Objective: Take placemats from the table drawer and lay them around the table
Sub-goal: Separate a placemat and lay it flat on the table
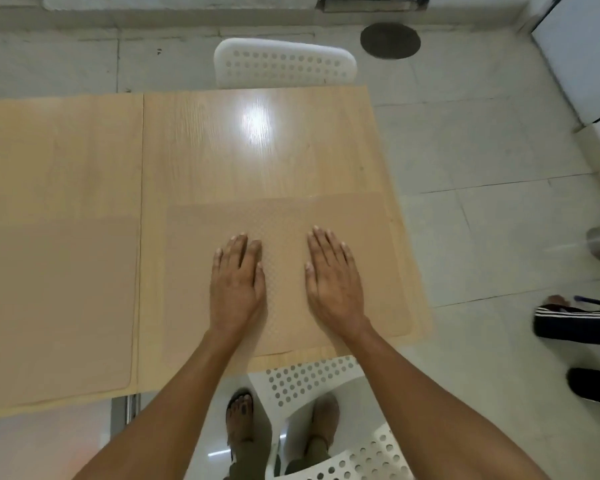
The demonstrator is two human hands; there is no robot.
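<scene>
Placemat [361, 237] flat beneath both hands

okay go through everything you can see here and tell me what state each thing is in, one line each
Right placemat: flat on table, under both hands.
Left placemat: flat, untouched.
Left hand: open, palm down.
Right hand: open, palm down.
Far chair: pushed against table.
Near chair: tucked at table edge.

Left hand [238, 282], right hand [333, 278] flat, palms down, fingers extended.
</scene>
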